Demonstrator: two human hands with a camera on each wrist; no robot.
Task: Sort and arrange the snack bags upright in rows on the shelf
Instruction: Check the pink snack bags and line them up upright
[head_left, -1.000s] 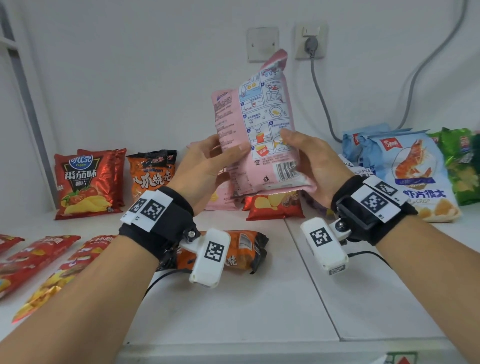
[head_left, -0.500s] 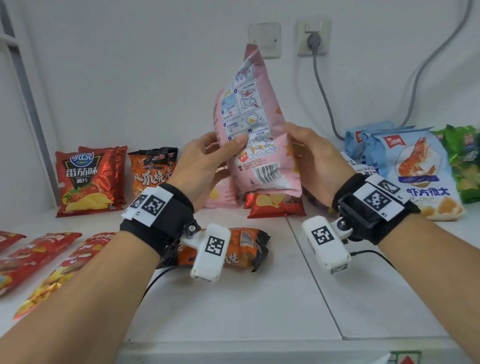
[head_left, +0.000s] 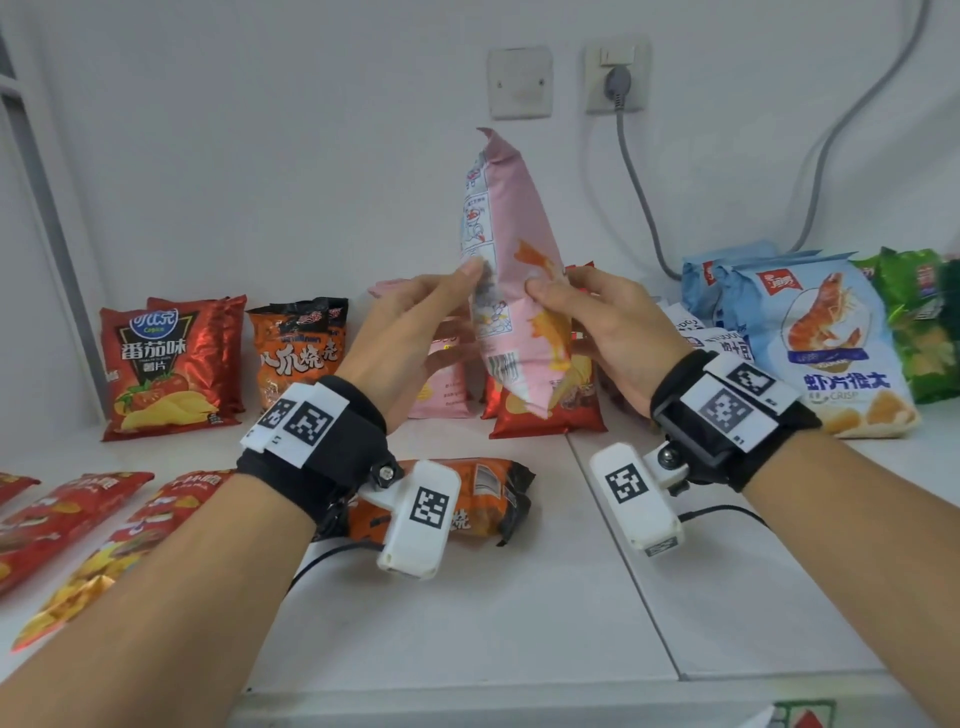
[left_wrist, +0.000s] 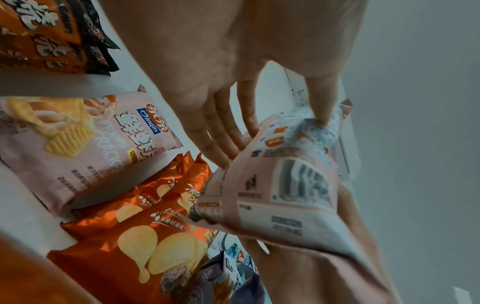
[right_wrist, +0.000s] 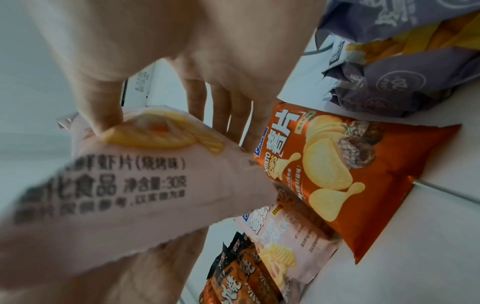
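I hold a pink prawn-cracker bag (head_left: 511, 270) upright in the air above the shelf (head_left: 519, 597), edge-on to the head view. My left hand (head_left: 415, 332) pinches its left side, thumb on the printed back (left_wrist: 293, 179) and fingers behind. My right hand (head_left: 597, 322) pinches the right side, thumb on the front picture (right_wrist: 161, 131). Behind the held bag stand another pink bag (head_left: 447, 384) and red-orange potato chip bags (head_left: 550, 405) against the wall.
Red tomato chip bags (head_left: 166, 364) and orange-black bags (head_left: 298, 343) stand at the back left. One orange bag (head_left: 478, 499) lies flat under my left wrist. Several red bags (head_left: 67, 525) lie flat at the left. Blue prawn bags (head_left: 826, 338), green bags (head_left: 919, 322) and purple bags (right_wrist: 405, 67) crowd the right.
Both hands have turned the pink bag from showing its printed back to nearly edge-on, and lowered it slightly. The rest of the shelf is unchanged.
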